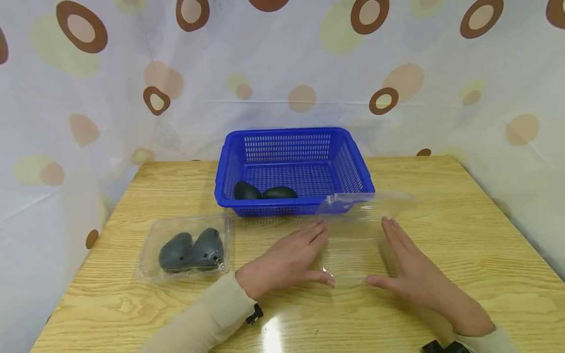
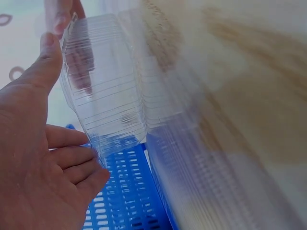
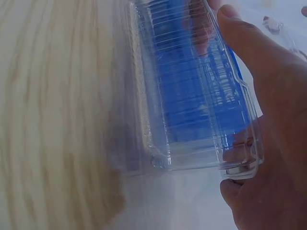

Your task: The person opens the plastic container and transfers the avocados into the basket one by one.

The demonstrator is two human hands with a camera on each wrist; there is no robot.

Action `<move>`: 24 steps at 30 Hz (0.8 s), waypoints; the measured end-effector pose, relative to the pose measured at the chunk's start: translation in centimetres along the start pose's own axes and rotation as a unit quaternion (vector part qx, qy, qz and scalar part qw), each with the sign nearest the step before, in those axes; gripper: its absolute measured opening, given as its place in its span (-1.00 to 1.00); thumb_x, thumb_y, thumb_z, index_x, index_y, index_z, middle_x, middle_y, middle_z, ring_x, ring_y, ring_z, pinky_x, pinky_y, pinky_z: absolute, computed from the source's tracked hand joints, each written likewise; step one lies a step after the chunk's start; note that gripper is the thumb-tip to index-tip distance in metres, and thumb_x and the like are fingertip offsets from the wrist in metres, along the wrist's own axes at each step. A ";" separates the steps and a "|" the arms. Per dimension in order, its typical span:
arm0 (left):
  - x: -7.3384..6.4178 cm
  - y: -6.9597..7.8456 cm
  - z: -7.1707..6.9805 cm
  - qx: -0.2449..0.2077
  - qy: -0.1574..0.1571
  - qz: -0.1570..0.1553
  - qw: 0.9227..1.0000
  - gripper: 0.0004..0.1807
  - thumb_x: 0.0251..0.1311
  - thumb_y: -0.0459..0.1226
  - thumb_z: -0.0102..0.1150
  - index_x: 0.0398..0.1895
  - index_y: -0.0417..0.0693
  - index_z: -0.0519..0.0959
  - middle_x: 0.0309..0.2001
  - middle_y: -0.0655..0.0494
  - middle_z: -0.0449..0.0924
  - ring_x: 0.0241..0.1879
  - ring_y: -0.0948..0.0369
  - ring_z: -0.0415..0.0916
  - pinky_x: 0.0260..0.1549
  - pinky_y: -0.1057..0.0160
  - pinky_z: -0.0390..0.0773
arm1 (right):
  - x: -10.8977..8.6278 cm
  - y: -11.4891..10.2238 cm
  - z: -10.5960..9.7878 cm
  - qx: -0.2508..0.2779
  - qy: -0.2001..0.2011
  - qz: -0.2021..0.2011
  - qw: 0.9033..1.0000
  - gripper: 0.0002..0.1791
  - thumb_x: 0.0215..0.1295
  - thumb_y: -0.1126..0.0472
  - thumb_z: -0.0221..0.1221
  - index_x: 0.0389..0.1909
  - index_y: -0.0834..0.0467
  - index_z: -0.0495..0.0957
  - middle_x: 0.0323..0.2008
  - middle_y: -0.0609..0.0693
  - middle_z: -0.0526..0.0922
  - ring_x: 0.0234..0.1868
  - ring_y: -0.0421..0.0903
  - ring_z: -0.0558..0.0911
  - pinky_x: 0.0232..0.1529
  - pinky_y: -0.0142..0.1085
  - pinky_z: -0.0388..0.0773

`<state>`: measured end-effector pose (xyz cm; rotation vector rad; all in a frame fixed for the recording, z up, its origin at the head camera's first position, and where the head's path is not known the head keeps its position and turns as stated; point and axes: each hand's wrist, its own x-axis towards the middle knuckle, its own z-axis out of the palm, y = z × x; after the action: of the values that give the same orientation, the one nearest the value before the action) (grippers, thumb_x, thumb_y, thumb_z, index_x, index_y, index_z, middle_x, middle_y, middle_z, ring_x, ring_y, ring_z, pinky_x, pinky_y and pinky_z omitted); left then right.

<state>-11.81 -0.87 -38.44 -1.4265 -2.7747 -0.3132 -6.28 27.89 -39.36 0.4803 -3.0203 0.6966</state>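
An open clear plastic clamshell box [image 1: 353, 257] stands on the table with its lid [image 1: 390, 203] folded back against the basket's front edge. Nothing lies inside it. At its left side is my left hand [image 1: 291, 257], fingers extended and touching the rim. My right hand [image 1: 417, 274] flanks the right side, fingers straight and thumb near the front corner. In the left wrist view, the left fingertips meet the rim of the ribbed wall [image 2: 108, 86]. The right wrist view shows the right hand [image 3: 283, 91] along the box edge, some fingers hidden beneath.
A blue basket [image 1: 291, 201] at the back holds two dark avocados [image 1: 280, 192]. To the left sits a closed clear box [image 1: 152, 245] with two more dark avocados [image 1: 207, 247] inside. A patterned cloth [image 1: 273, 68] hangs behind the wooden table [image 1: 110, 304].
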 end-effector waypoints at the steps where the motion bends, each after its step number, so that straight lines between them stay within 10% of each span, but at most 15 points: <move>1: 0.3 0.1 0.0 0.000 -0.001 0.001 1.000 0.12 0.13 0.38 0.04 0.51 -0.25 0.12 0.54 -0.17 0.09 0.56 0.00 0.01 0.52 0.14 0.09 | -0.1 0.2 -0.2 0.005 -0.001 0.004 1.000 0.34 0.07 -0.25 0.38 0.60 0.05 -0.36 0.59 0.24 -0.20 0.58 0.27 -0.09 0.29 0.39 0.20; 24: 6.9 3.1 0.9 0.048 -0.004 0.045 0.998 0.00 0.13 0.41 0.00 0.38 -0.18 0.28 0.46 -0.04 0.23 0.56 0.07 0.00 0.53 0.28 -0.02 | -2.2 5.7 -3.3 0.056 -0.013 0.056 0.997 0.32 0.14 -0.08 0.39 0.58 -0.08 -0.47 0.58 0.27 -0.40 0.52 0.47 -0.22 0.22 0.56 -0.03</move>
<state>-13.26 6.62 -38.06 -1.5272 -2.6807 -0.1692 -6.03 34.79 -38.95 0.3255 -3.0646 0.8757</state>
